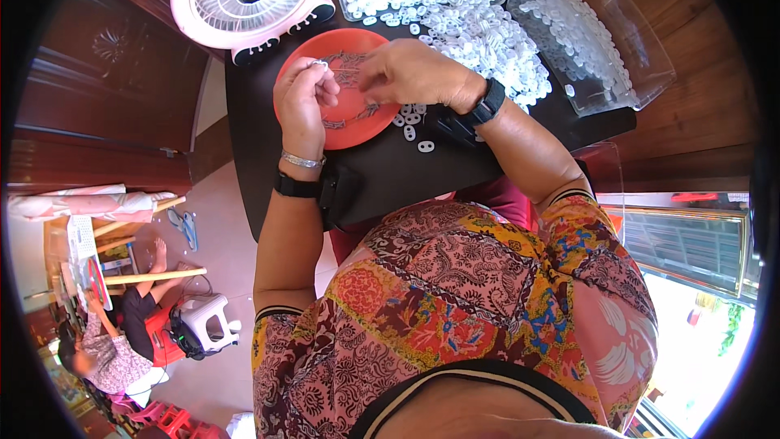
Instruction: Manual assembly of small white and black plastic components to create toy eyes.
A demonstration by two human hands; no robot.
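Above the orange plate (pixel 357 118), the left hand (pixel 302 102) pinched a small white ring (pixel 322 65) while the right hand (pixel 410 73) grasped thin wire pieces (pixel 349 73).

Short-sleeved blouse of busy patchwork print (pixel 455 309) in pink, orange, yellow and dark maroon, with dark-striped sleeve hems. On left wrist, thin silver bangle (pixel 302 161) above black band (pixel 296 187). On right wrist, black watch strap (pixel 488 102).

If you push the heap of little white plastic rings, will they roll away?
The little white plastic rings look flat, so they would probably slide and scatter, not roll. They seem very light. Some already lie loose on the black table.
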